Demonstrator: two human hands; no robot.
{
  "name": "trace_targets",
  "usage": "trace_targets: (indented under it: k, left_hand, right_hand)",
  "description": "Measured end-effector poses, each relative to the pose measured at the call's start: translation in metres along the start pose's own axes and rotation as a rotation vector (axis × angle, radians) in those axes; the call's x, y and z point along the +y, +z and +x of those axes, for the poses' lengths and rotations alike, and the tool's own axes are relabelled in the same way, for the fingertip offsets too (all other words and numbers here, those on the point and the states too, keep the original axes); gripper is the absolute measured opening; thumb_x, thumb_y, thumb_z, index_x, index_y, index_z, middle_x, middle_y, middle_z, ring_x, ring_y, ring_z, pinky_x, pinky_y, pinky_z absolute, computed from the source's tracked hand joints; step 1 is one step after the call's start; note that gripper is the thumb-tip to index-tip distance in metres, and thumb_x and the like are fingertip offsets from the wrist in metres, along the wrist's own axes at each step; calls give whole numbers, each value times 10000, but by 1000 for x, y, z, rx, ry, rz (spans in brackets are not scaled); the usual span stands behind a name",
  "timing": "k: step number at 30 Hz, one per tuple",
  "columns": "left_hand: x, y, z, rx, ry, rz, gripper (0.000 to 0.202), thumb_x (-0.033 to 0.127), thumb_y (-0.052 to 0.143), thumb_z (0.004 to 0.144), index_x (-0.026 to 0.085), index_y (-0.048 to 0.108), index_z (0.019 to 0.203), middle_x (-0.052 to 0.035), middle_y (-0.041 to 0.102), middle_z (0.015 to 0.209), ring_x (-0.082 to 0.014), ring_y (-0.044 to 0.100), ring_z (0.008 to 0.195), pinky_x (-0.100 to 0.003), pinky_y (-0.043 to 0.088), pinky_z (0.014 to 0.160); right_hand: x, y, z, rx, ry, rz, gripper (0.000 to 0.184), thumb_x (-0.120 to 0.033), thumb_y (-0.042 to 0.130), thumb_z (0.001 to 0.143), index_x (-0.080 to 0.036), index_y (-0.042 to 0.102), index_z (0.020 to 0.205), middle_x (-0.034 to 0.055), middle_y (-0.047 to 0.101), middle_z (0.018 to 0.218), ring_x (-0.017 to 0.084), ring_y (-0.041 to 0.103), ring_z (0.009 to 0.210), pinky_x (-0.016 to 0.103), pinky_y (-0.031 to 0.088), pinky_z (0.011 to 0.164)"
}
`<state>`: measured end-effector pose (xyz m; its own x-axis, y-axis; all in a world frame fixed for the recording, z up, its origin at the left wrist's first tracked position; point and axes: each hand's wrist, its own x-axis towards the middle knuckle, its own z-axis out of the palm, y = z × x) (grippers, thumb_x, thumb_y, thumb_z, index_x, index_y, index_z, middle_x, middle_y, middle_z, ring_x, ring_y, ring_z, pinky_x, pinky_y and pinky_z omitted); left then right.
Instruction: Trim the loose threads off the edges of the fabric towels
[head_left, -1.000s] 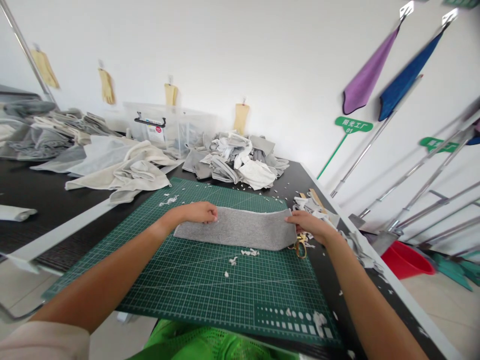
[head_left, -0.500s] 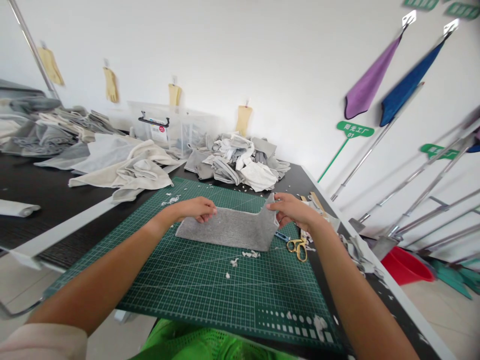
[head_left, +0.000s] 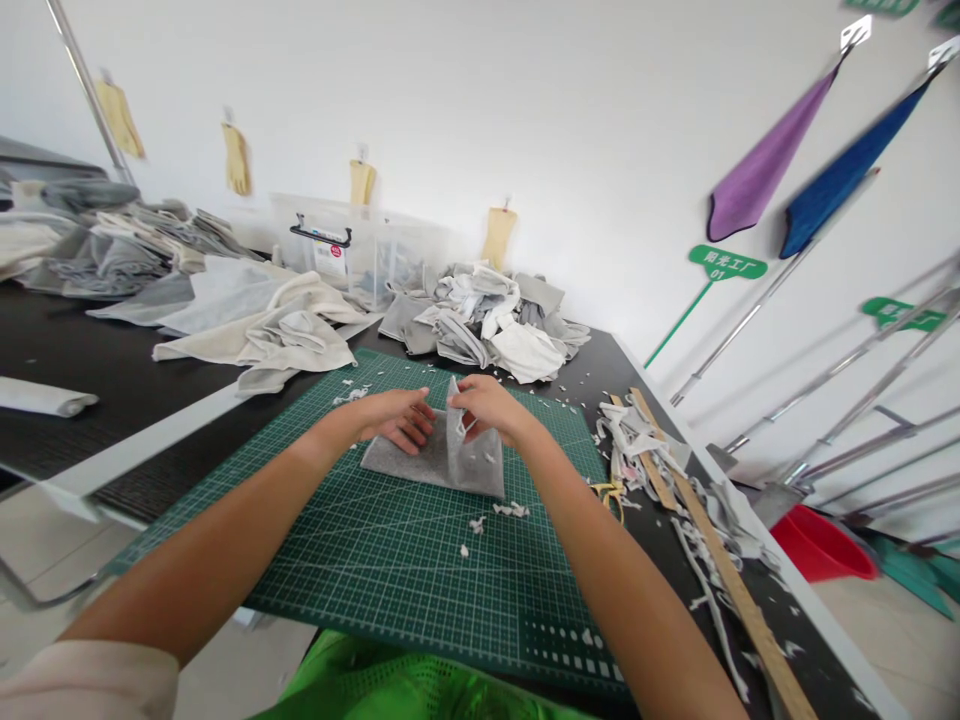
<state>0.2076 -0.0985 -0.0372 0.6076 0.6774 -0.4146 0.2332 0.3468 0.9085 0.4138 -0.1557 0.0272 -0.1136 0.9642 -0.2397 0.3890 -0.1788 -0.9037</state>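
A grey cloth [head_left: 420, 467] lies on the green cutting mat [head_left: 360, 560], its right part lifted and folded over toward the left. My right hand [head_left: 487, 405] pinches the raised edge of the cloth between thumb and fingers. Over the cloth's left part, my left hand [head_left: 405, 418] is spread with fingers apart, close to the fold; whether its fingertips touch the fabric I cannot tell. Small white scraps [head_left: 511, 510] of lint lie on the mat just in front of the cloth. Gold-handled scissors [head_left: 611, 497] are partly hidden behind my right forearm.
Piles of grey and white cloths [head_left: 487, 320] stand at the back and left, beside a clear plastic box [head_left: 360, 245]. Along the right table edge lie wooden strips [head_left: 739, 590] and fabric offcuts [head_left: 634, 435]. A red bucket [head_left: 821, 540] stands on the floor at right.
My right hand has carried the cloth's right edge leftward, folding it over. My left hand has let go of the cloth and opened its fingers. The view has shifted slightly right.
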Motion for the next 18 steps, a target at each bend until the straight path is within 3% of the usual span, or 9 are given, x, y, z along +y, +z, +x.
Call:
trace_targets:
  k: [5,9,12,15,18]
  left_hand:
    - [0,0,2,-77,-12,-53,762,871,448,829,158,636,1020,-127,723,931,-283,685,852,-425,589,766]
    - [1,7,1,44,122,74,611,761,595,808,170,647,952,-66,692,836,-221,633,775,-321,523,690]
    - [3,8,-3,182,73,324,468,610,717,764,171,648,910,-59,695,837,-219,637,788,-275,467,618]
    - [7,7,-9,298,-10,491,350,472,723,770,173,643,933,-74,712,892,-221,662,789,-242,438,555]
    - [13,7,-17,299,-68,486,300,397,700,793,177,640,989,-98,734,981,-222,694,789,-238,484,554]
  right_hand:
    - [10,29,22,-42,-18,108,218,-244,725,891,-216,566,1038,-9,666,666,169,662,562,287,587,511]
    - [16,32,18,-211,-81,171,191,-271,698,908,-189,587,1039,51,749,890,167,715,644,292,616,575]
    - [23,20,9,-191,-60,76,168,-258,703,907,-178,605,1017,51,740,891,149,710,630,251,592,549]
    - [39,-3,1,-13,15,-92,117,-251,661,941,-169,598,997,25,689,781,127,664,535,214,542,486]
    - [58,-29,-5,114,110,-231,101,-267,590,979,-167,579,972,14,650,730,124,631,471,229,535,461]
